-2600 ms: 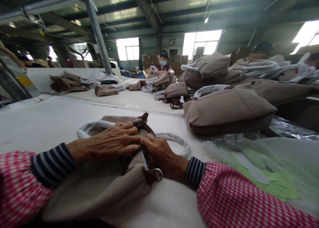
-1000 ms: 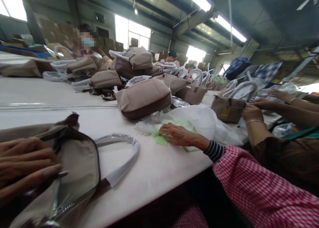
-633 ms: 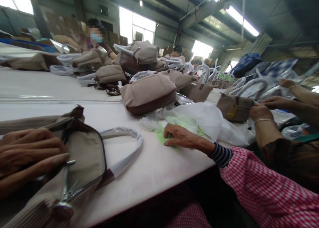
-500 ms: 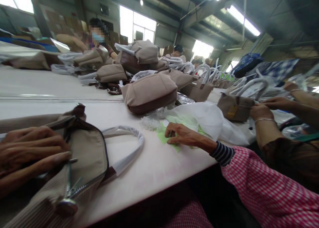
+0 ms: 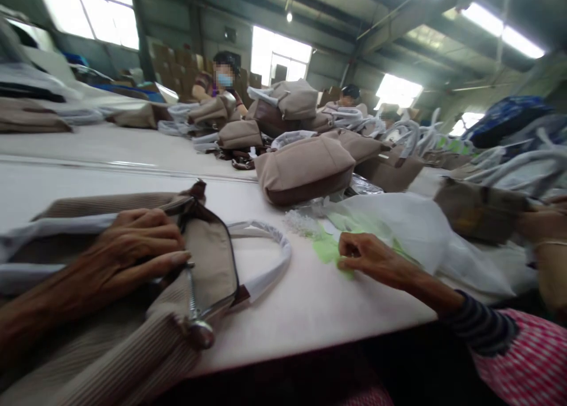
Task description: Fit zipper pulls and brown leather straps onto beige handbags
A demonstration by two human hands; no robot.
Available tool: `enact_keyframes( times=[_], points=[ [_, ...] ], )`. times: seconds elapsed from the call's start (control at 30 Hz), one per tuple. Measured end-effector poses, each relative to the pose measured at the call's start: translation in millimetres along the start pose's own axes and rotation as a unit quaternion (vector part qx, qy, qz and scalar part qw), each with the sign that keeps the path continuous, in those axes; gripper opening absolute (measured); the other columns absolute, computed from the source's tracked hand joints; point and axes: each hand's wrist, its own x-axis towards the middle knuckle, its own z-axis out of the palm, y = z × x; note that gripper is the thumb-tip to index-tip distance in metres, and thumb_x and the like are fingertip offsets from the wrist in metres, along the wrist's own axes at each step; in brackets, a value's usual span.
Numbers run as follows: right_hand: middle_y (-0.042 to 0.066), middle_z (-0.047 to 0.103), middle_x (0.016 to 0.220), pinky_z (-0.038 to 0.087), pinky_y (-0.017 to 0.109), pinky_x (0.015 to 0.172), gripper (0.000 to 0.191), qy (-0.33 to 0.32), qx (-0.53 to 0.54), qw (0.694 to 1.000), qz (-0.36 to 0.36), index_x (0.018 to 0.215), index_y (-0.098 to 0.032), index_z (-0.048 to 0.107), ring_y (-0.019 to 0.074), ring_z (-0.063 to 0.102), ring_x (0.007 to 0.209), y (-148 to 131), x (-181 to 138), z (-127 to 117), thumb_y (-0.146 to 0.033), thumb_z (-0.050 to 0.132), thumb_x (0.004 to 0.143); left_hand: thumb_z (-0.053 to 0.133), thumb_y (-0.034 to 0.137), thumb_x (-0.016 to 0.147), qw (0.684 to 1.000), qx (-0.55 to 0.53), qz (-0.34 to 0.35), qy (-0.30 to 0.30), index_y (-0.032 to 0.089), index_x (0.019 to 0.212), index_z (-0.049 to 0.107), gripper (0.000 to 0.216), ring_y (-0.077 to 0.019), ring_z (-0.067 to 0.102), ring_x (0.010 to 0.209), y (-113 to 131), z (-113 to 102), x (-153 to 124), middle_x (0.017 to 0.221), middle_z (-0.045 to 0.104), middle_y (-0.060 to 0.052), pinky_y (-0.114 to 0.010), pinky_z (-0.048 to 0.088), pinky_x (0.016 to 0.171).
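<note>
A beige ribbed handbag (image 5: 119, 359) lies unzipped at the table's left front, its pale lining showing. Over the edge of its opening, my left hand (image 5: 137, 246) is closed, with the thumb near the zip; part of its grip is hidden. Plastic wrap covers the bag's handle (image 5: 270, 276) on the table. To the right, my right hand (image 5: 376, 258) has curled fingers, thumb and forefinger pinching at the light green paper pieces (image 5: 325, 249). Small clear packets (image 5: 303, 223) lie just behind the paper.
Taupe handbags (image 5: 305, 166) are piled beyond my hands. A white plastic bag (image 5: 403, 217) lies behind my right hand. At the far right, a co-worker's hand (image 5: 544, 223) touches a darker handbag (image 5: 478, 208). Another person (image 5: 224, 78) is across the table.
The view has turned left, so everything appears farther right. My right hand stays at the green paper, its fingers curled tighter. My left hand remains on the handbag.
</note>
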Motion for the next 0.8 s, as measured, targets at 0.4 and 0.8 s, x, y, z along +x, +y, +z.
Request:
enact_keyframes(
  times=[0.4,0.8],
  points=[
    [-0.003,0.063,0.061,0.042,0.018,0.046,0.008,-0.146,0.304,0.923,-0.187,0.085,-0.017,0.061,0.0135,0.066,0.056,-172.5,133.0,97.1,-0.017,0.068,0.081,0.042,0.037,0.11,0.998,-0.003,0.006,-0.07,0.023,0.079,0.069,0.043,-0.0209,0.055,0.091,7.7,-13.0,1.6,0.094,0.071,0.0,-0.039,0.031,0.094],
    [-0.001,0.065,0.061,0.045,0.021,0.051,0.006,-0.165,0.217,0.953,-0.133,0.077,-0.018,0.062,0.0131,0.061,0.053,-191.1,155.9,152.3,-0.013,0.065,0.075,0.046,0.031,0.108,0.999,0.016,0.016,-0.048,0.024,0.08,0.067,0.036,-0.0219,0.051,0.088,10.9,-11.6,7.3,0.087,0.068,0.002,-0.04,0.03,0.092]
  ],
)
